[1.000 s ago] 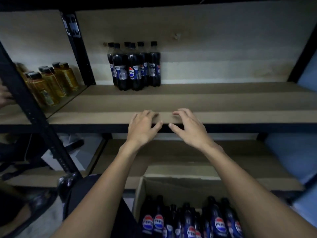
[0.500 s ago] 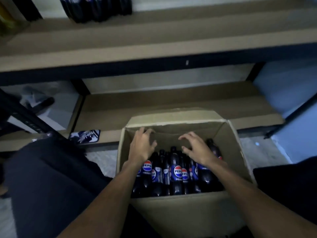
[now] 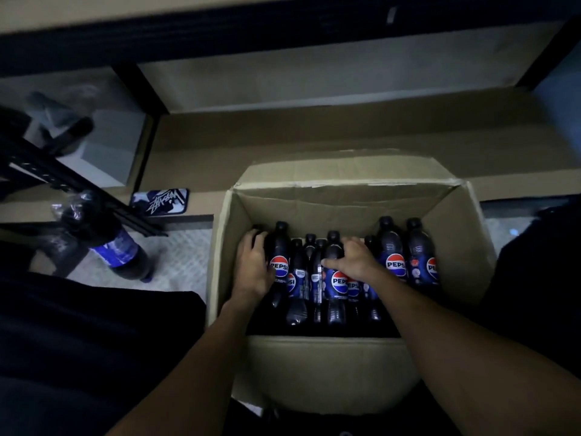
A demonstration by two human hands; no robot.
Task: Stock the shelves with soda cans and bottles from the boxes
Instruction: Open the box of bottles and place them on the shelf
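At the far left a large bottle [image 3: 110,247] in clear wrap is seen lying tilted on the floor beside a black rack upright [image 3: 72,180]. Just right of it a flat printed item [image 3: 160,201] lies on the front edge of the lower shelf [image 3: 314,133]. A cardboard box [image 3: 330,369] is set open on the floor against that shelf, and the Pepsi bottles [image 3: 394,259] are stood upright inside it, packed close. The left hand [image 3: 253,267] is lowered into the box's left end, with its fingers curled over an end bottle [image 3: 258,230]. This bottle is mostly hidden in the dim light, so the grip appears closed but is not plainly shown. The right hand [image 3: 356,262] is clasped round the shoulder of a middle bottle [image 3: 334,280], with the thumb laid across its front. Two bottles are left untouched at the right end.
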